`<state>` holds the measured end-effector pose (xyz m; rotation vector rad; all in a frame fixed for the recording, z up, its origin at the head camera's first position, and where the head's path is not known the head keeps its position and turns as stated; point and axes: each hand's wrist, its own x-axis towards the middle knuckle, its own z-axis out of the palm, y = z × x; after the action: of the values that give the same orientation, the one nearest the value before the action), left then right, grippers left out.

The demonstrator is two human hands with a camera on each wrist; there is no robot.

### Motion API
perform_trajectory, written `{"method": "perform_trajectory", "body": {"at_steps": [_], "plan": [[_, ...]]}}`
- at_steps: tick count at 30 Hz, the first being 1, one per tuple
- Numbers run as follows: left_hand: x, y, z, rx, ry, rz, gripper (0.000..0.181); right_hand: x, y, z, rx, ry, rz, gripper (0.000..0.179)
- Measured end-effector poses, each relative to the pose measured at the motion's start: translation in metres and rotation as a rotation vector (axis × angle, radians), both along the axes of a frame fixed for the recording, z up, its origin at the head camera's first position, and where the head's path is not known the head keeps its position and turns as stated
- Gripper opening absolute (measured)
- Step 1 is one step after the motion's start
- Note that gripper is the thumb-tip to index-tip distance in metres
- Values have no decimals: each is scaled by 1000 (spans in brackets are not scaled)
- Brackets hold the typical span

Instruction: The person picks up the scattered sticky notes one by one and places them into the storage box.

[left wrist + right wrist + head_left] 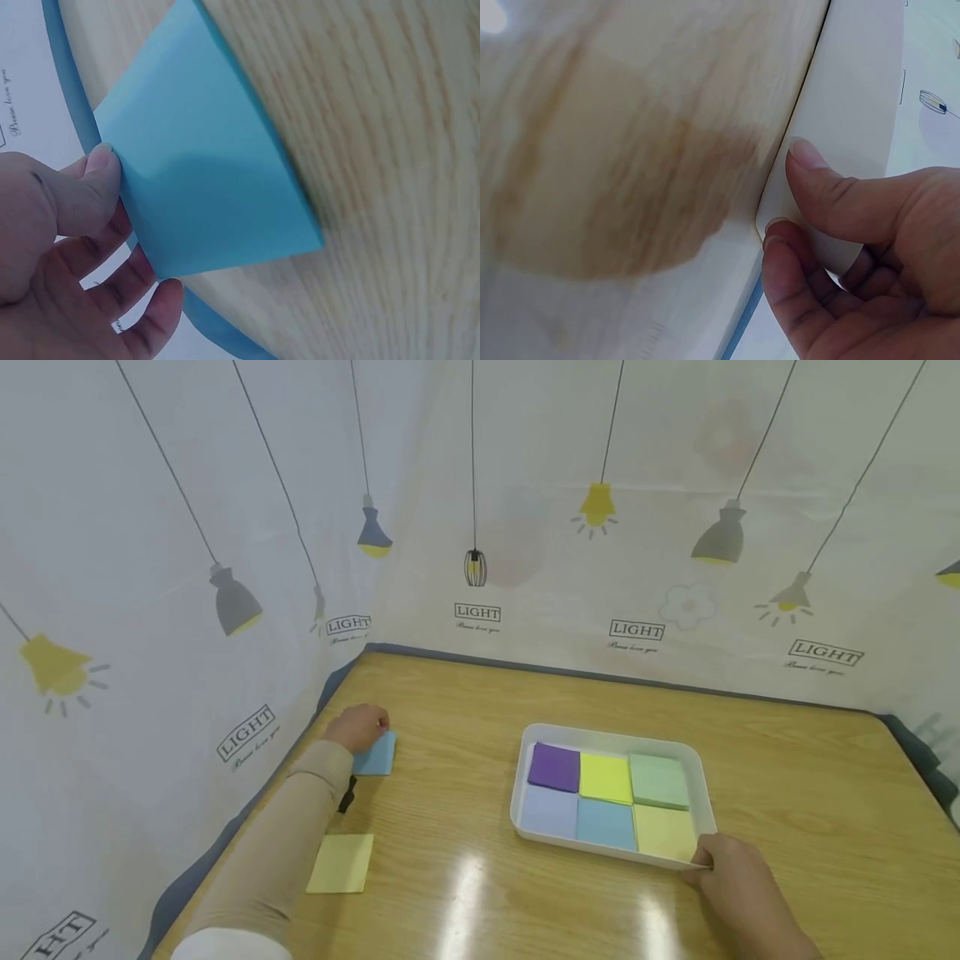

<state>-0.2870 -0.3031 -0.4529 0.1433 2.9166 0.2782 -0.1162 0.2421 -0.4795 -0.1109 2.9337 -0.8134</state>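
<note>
At the left of the table, my left hand (358, 727) pinches the edge of a blue pad of sticky notes (202, 157) between thumb and fingers. In the head view this blue pad (377, 755) lies partly hidden by the hand. My right hand (738, 881) grips the near right corner of a white tray (480, 839); the right wrist view shows the thumb (840, 199) against its outer wall. Two rows of square pads fill the tray: purple (554, 767), bright yellow (606, 777) and green (659, 781) behind, lavender (550, 811), blue (606, 823) and pale yellow (664, 832) in front.
A pale yellow pad (341, 863) lies on the wooden table (450, 760) beside my left forearm. Something small and black (347, 795) shows by the left wrist. A white printed curtain (525, 635) hangs along the table's far and left edges.
</note>
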Motion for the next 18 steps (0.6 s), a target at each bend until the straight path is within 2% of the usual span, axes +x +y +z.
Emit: {"method": "perform_trajectory", "body": {"at_steps": [10, 14, 18], "plan": [[2, 10, 13, -3, -47, -131, 14, 0, 1, 0, 1, 2, 1, 25], [4, 13, 15, 18, -69, -163, 16, 0, 1, -1, -1, 15, 5, 25], [4, 19, 15, 17, -60, -215, 23, 0, 2, -1, 4, 20, 7, 25]]}}
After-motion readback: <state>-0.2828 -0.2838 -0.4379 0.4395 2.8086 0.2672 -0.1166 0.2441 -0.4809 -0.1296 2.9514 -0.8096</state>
